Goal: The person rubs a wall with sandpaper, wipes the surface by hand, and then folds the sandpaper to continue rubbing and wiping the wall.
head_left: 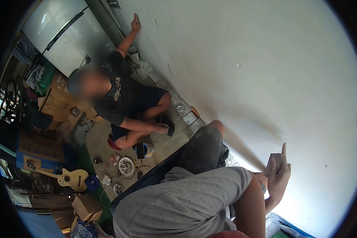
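My right hand [279,177] is raised beside the white wall [285,87] at the right, its index finger pointing upward. Under its other fingers is a small brownish-grey square [276,157] that looks like folded sandpaper. Between the grey sleeve [210,190] and this hand, a bit of skin with a dark wristband [262,186] shows; the sleeve hides the rest, and I cannot tell what my left hand does there. My bent knee in dark trousers [202,146] is close to the wall.
A person [119,95] in a black shirt squats ahead, one hand on the wall. Near them on the floor are a round dish [126,166] of small bits, a bucket [147,150] and a cable. A guitar [73,179], cardboard boxes [55,103] and a fridge [67,35] stand left.
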Demonstrator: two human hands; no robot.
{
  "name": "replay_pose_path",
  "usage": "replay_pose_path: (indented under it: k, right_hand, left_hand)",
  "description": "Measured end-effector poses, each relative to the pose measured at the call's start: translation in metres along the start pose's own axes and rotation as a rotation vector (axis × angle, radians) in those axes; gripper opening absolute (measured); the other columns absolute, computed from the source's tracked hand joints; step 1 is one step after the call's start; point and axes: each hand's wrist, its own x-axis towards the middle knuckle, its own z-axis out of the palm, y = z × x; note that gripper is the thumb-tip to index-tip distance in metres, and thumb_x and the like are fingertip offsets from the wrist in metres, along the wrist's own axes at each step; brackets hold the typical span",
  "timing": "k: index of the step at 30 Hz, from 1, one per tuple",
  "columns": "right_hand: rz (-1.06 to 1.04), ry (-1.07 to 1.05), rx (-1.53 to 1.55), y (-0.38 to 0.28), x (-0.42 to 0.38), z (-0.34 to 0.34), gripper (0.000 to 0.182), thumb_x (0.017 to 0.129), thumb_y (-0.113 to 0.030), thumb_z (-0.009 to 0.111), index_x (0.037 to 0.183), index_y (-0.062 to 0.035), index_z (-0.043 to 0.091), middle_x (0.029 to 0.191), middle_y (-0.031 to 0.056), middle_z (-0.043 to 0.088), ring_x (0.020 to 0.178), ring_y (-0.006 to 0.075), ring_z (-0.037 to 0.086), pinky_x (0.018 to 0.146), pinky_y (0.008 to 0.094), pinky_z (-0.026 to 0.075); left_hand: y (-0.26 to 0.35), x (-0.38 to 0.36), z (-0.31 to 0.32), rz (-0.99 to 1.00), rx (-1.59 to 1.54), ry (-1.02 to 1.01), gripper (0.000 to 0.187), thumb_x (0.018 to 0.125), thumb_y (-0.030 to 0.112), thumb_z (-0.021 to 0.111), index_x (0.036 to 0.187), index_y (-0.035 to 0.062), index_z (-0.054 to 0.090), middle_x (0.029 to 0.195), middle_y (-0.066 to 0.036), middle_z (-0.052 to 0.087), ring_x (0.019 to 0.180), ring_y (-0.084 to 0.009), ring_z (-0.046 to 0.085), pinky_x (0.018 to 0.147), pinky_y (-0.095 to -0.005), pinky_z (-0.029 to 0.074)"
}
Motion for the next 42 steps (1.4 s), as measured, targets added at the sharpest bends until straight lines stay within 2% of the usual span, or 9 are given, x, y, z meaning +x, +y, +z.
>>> replay_pose_path:
  k: [3,12,21,24,26,29,39,41,42]
  right_hand:
    - [-0.051,-0.121,-0.070,-0.002,0.012,-0.001,0.054,0.093,-0.017,0.054,0.144,-0.0065,0.039,0.068,0.0124,0.052,0.064,0.0229,0.038,0.064,0.0348,0.038]
    - [-0.070,-0.002,-0.195,0.005,0.030,-0.005,0.048,0.097,-0.019,0.048,0.144,-0.0094,0.042,0.061,0.0067,0.047,0.063,0.0199,0.035,0.068,0.0337,0.038]
    - [-0.094,-0.032,-0.054,-0.004,0.026,-0.013,0.048,0.096,-0.016,0.047,0.143,-0.0065,0.041,0.056,0.0052,0.042,0.061,0.0176,0.033,0.064,0.0326,0.036]
    - [-0.141,0.064,-0.150,0.004,0.029,-0.016,0.048,0.096,-0.016,0.046,0.143,-0.0054,0.041,0.055,0.0045,0.039,0.060,0.0168,0.031,0.062,0.0320,0.034]
    - [-0.146,0.018,-0.090,0.003,0.030,-0.018,0.053,0.089,0.001,0.045,0.141,0.0014,0.040,0.060,0.0030,0.045,0.051,0.0160,0.029,0.061,0.0305,0.032]
    - [-0.182,0.080,-0.156,0.008,0.027,-0.011,0.053,0.090,0.000,0.046,0.142,0.0015,0.039,0.061,0.0040,0.045,0.055,0.0162,0.029,0.062,0.0307,0.032]
    - [-0.127,0.043,-0.124,0.001,0.022,-0.017,0.052,0.092,-0.004,0.046,0.143,-0.0009,0.038,0.062,0.0051,0.044,0.060,0.0181,0.028,0.063,0.0314,0.032]
    - [-0.109,0.058,-0.122,0.008,0.021,-0.015,0.051,0.097,-0.018,0.049,0.146,-0.0100,0.037,0.060,0.0035,0.038,0.062,0.0171,0.031,0.061,0.0327,0.035]
    - [-0.108,0.055,-0.121,0.009,0.020,-0.015,0.051,0.097,-0.018,0.049,0.146,-0.0100,0.037,0.060,0.0035,0.038,0.062,0.0171,0.031,0.061,0.0327,0.035]
  left_hand:
    - [0.004,-0.001,-0.003,0.007,0.013,0.002,0.026,0.091,0.017,0.062,0.113,0.0042,0.055,0.085,-0.001,0.055,0.092,-0.0128,0.051,0.085,-0.0299,0.038]
    - [0.010,-0.013,-0.004,0.006,0.042,-0.010,0.027,0.091,0.017,0.062,0.114,0.0040,0.055,0.085,-0.001,0.055,0.092,-0.0128,0.051,0.085,-0.0299,0.038]
    - [0.009,-0.018,-0.009,-0.008,0.078,0.023,0.028,0.091,0.016,0.063,0.114,0.0039,0.055,0.084,-0.001,0.055,0.092,-0.0128,0.051,0.085,-0.0298,0.038]
    - [0.007,-0.018,-0.009,-0.012,0.082,0.024,0.028,0.090,0.016,0.063,0.115,0.0038,0.055,0.084,-0.001,0.055,0.092,-0.0128,0.051,0.085,-0.0298,0.038]
    - [0.007,-0.017,-0.009,-0.018,0.087,0.018,0.029,0.090,0.016,0.063,0.115,0.0038,0.055,0.084,-0.001,0.055,0.092,-0.0128,0.051,0.085,-0.0298,0.038]
    - [0.008,-0.017,-0.008,-0.029,0.091,0.018,0.029,0.090,0.016,0.063,0.115,0.0037,0.054,0.084,-0.001,0.055,0.092,-0.0128,0.051,0.085,-0.0298,0.038]
    - [0.007,-0.017,-0.004,-0.041,0.089,0.021,0.030,0.090,0.016,0.064,0.116,0.0035,0.054,0.084,-0.001,0.055,0.092,-0.0129,0.051,0.086,-0.0297,0.038]
    - [0.007,-0.016,-0.002,-0.042,0.083,0.022,0.030,0.090,0.016,0.064,0.116,0.0035,0.054,0.084,-0.001,0.055,0.092,-0.0129,0.051,0.086,-0.0297,0.038]
    - [0.007,-0.016,-0.002,-0.043,0.081,0.026,0.030,0.090,0.016,0.064,0.116,0.0035,0.054,0.084,-0.001,0.055,0.092,-0.0129,0.051,0.086,-0.0297,0.038]
